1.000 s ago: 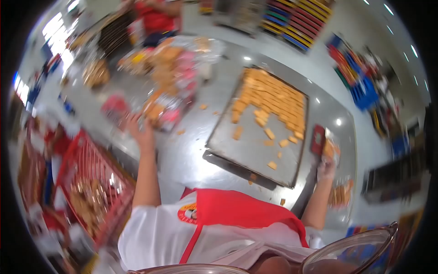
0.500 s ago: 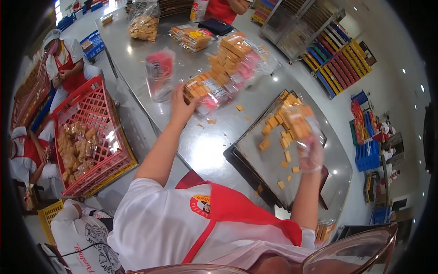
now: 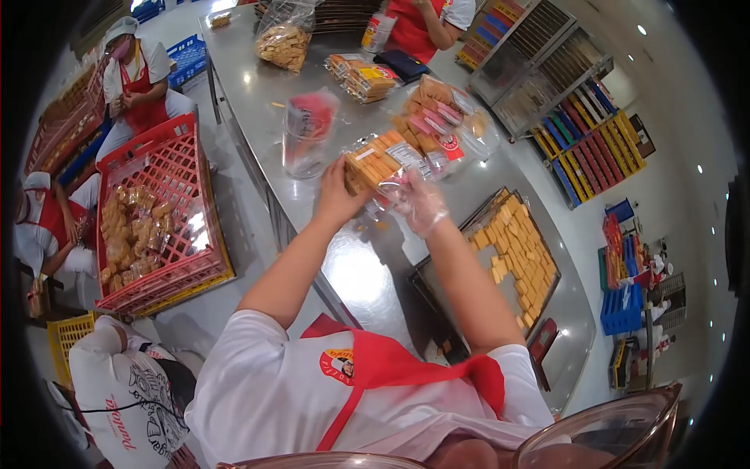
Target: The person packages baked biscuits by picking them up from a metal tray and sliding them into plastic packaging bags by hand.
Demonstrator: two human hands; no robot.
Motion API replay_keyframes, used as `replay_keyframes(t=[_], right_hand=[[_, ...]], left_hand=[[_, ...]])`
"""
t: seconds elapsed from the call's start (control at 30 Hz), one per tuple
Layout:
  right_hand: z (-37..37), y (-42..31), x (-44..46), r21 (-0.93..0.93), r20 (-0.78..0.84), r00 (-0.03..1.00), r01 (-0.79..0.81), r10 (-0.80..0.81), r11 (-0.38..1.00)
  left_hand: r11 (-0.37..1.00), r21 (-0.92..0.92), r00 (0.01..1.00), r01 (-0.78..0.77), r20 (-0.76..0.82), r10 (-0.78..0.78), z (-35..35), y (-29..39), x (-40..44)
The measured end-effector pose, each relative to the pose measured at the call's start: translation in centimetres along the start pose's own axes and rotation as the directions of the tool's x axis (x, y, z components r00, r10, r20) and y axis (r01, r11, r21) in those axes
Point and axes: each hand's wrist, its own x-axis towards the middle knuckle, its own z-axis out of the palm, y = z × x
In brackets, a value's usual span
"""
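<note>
My left hand [image 3: 341, 194], bare, is closed around the left end of a clear plastic pack of biscuits [image 3: 378, 158] with a white printed label. My right hand [image 3: 422, 205], in a clear plastic glove, is closed at the near right end of the same pack, its fingertips on the plastic; whether a biscuit is between them is hidden. Just beyond lie more filled biscuit packs [image 3: 426, 117] with pink and red labels. A dark baking tray [image 3: 437, 301] of loose rectangular biscuits [image 3: 519, 250] lies to the right, partly behind my right forearm.
A clear container [image 3: 306, 141] with red-printed plastic stands left of the packs. Farther back are sealed packs [image 3: 363, 80], a large bag of biscuits [image 3: 283, 45] and a dark blue pouch [image 3: 400, 66]. A red crate [image 3: 199, 227] of bagged goods stands left; co-workers are nearby.
My right hand has come left from over the tray, where it held a blurred cluster of biscuits, to the pack in my left hand. The camera view has shifted slightly.
</note>
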Motion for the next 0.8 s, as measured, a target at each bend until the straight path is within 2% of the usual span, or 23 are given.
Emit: replay_keyframes(t=[0.07,0.17,0.23,0.27,0.33,0.43,0.47,0.5,0.57,0.63,0.73,0.8], right_hand=[[-0.8,1.3,1.2,0.031,-0.022,0.998,-0.058,0.058,0.998],[-3.6,3.6,3.0,0.145,0.043,0.987,-0.162,0.157,0.976],[-4.2,4.0,2.5,0.181,0.091,0.981,-0.187,0.173,0.966],[-4.8,3.8,2.2,0.114,0.120,0.973,-0.210,0.196,0.971],[-3.9,1.8,0.0,-0.021,0.174,0.953,-0.247,0.247,0.969],[-2.3,0.8,-3.1,-0.403,-0.074,0.987,-0.160,0.142,0.901],[-3.0,1.2,-3.9,-0.591,-0.060,0.998,-0.032,-0.004,0.806],[-4.2,1.5,-4.9,-0.751,-0.015,0.990,0.084,-0.144,0.655],[-6.1,0.9,-6.6,-0.875,0.029,0.964,0.151,-0.263,0.460],[-7.3,-0.3,-8.5,-0.878,-0.040,0.966,0.088,-0.256,0.471],[-9.3,-1.1,-8.7,-0.585,-0.158,0.959,0.101,-0.235,0.805],[-9.6,-1.8,-7.4,-0.346,-0.287,0.930,0.122,-0.229,0.930]], left_hand=[[0.999,-0.021,1.000,-0.026,-0.001,0.026,0.2,-0.4,0.0],[0.978,-0.200,0.994,-0.065,-0.095,0.047,0.2,-1.0,0.0],[0.980,-0.139,0.990,-0.140,-0.038,0.136,0.2,-1.8,0.2],[0.978,-0.109,0.984,-0.176,-0.006,0.177,0.4,-2.1,0.2],[0.979,-0.122,0.986,-0.166,-0.027,0.164,0.5,-1.2,0.0],[0.982,-0.118,0.989,-0.147,-0.044,0.142,0.4,-0.6,0.0],[0.984,-0.113,0.990,-0.139,-0.048,0.134,0.3,-0.5,0.0],[0.981,-0.113,0.986,-0.160,-0.063,0.154,0.0,-0.3,-0.1],[0.974,-0.116,0.978,-0.197,-0.093,0.186,-0.5,0.3,-0.3],[0.971,-0.144,0.980,-0.190,-0.079,0.180,-0.2,0.5,0.0],[0.973,-0.141,0.981,-0.182,-0.096,0.169,0.5,0.2,0.2],[0.974,-0.141,0.979,-0.178,-0.123,0.161,1.0,-0.2,0.4]])
